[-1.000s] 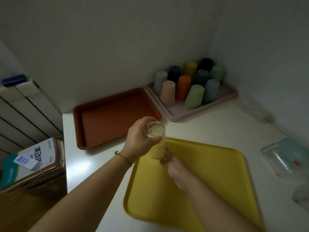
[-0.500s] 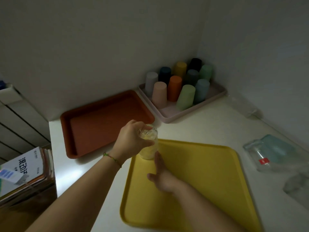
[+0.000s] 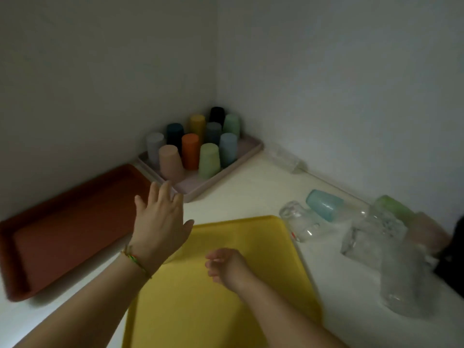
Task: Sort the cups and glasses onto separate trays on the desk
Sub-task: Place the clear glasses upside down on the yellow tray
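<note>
Hovering over what, that left hand (image 3: 160, 222)? the first watcher is asking.

It is hanging above the near corner of the brown-red tray (image 3: 62, 234) and the far left corner of the yellow tray (image 3: 226, 310), the second is answering. Its fingers are spreading wide and straight, gripping nothing, and a woven bracelet (image 3: 135, 259) is circling the wrist.

And the right hand (image 3: 226, 266)?

It is floating low over the yellow tray, fingers curling loosely, likewise holding nothing.

Where are the cups sitting?

Ten coloured cups (image 3: 190, 151) are standing upside down, packed close, on the pink tray (image 3: 200, 189) in the far corner of the white desk (image 3: 251, 192).

And the glasses?

They are lying on the desk to the right of the yellow tray. A clear glass (image 3: 298, 222) is resting just beside its rim, with a blue glass (image 3: 325, 204) behind it. A green glass (image 3: 394, 209) is lying nearer the right-hand wall (image 3: 351, 96), and a textured glass (image 3: 371, 237) in front of that. A blurred clear glass (image 3: 401, 285) is lying nearest the camera. A small clear glass (image 3: 286, 159) is lying against the wall, just right of the pink tray.

Is anything sitting on the yellow tray?

A pale curved edge (image 3: 171, 259) is showing under the left wrist, possibly a glass, but the arm is hiding it.
</note>
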